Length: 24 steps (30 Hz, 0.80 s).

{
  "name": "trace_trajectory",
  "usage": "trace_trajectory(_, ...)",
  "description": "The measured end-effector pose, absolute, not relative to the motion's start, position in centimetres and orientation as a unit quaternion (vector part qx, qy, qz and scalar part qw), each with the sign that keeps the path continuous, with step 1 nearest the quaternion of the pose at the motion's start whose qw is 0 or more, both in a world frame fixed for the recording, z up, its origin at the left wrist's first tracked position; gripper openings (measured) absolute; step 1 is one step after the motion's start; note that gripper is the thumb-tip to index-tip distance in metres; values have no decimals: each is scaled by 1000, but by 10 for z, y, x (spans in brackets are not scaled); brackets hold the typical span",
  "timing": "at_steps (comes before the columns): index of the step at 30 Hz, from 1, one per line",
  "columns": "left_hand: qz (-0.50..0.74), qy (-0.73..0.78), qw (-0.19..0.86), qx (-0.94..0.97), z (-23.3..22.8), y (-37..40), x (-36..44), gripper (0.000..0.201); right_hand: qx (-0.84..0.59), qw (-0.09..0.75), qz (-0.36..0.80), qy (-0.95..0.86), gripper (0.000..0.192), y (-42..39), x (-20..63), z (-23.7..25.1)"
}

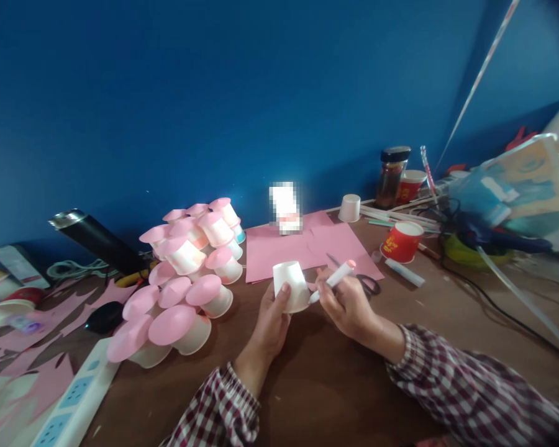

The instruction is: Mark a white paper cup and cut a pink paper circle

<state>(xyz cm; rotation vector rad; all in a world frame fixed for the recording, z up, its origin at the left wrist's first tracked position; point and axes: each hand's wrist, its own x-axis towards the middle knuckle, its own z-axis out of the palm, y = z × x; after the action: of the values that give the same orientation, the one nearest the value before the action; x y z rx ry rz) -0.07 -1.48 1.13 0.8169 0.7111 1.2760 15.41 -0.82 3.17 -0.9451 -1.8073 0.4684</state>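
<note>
My left hand [272,316] is closed around a white paper cup [290,287], its thumb pressed on the near side. The cup is tilted above the brown table. In my right hand [349,305] is a white marker [333,279] with an orange end pointing up and away. Its lower tip meets or nearly meets the cup's right rim; I cannot tell whether they touch. Behind my right hand lie scissors [370,284], partly hidden. Sheets of pink paper [279,248] lie flat beyond the cup.
Left of my hands stand several paper cups with pink paper tops [172,323]. A power strip [77,391] and black flask [97,239] are farther left. On the right are a red cup [402,242], a capped marker [404,273], a bottle [391,177] and a black cable [498,316].
</note>
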Motion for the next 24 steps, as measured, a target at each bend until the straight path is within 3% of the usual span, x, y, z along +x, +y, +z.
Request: trace_trajectory(24,560,338,659,371,8,-16,3,37,-411,507,154,-742,12,-8,156,26)
